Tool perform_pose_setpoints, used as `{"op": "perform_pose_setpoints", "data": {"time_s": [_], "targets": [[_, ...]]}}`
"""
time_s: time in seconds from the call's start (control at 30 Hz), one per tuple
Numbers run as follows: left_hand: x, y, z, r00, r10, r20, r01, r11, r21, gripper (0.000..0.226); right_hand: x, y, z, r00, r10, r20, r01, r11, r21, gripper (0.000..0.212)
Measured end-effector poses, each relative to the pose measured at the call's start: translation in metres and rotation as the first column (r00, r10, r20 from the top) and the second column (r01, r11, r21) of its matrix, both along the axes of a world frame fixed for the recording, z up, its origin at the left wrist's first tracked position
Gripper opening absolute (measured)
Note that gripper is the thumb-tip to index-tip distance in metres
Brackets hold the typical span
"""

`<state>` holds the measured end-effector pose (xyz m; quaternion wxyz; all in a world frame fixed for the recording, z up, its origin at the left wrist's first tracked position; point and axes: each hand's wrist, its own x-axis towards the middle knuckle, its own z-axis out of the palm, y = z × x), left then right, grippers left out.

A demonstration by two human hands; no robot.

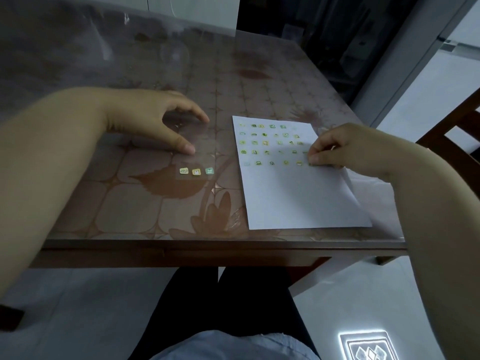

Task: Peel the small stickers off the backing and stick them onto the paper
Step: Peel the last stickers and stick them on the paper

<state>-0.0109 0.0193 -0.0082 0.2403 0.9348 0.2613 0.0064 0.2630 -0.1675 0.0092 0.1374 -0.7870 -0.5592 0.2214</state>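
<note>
Head cam, my read:

- White paper [298, 198] lies flat on the table [130, 209], near the front edge. I'm using it as the reference.
- On the paper: stuck stickers [265, 142] in five rows over its upper half; the lower half is bare. They're too small to read.
- Right hand [335, 146] comes in over the paper's right edge. Thumb and forefinger are pinched together at the right end of the fifth row, with the tips down on the sheet. A green sticker [312, 165] shows just below the thumb, mostly hidden. I can't tell whether it's stuck down.
- The paper's right edge looks lifted slightly just below that hand.
- Clear backing sheet [200, 149] lies on the table left of the paper, close to it but apart.
- Three stickers [196, 172] sit in a row at the backing's near end.
- Left hand [145, 118] is at the backing's far end. The fingers are arched and spread, and the thumb tip and a fingertip press the sheet. It grips nothing.
- Wooden chair [454, 136] stands off the table, right of the paper.
</note>
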Motion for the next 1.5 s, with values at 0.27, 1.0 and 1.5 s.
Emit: {"op": "perform_pose_setpoints", "data": {"time_s": [0.27,1.0,1.5], "targets": [[-0.001,0.001,0.0,1.0,-0.003,0.002,0.003,1.0,0.014,0.087,0.004,0.009,0.004,0.986,-0.122,-0.113,0.119,0.992,-0.038,0.023],[-0.002,-0.001,0.001,1.0,-0.022,-0.02,0.023,0.999,0.033,0.079,-0.127,0.024,-0.014,0.978,0.206,-0.028,-0.188,0.935,0.299,0.004],[-0.001,-0.002,0.001,0.999,-0.016,-0.039,0.017,1.0,0.027,0.085,-0.085,0.011,0.018,0.966,0.004,-0.257,0.062,0.967,0.248,0.011]]}}
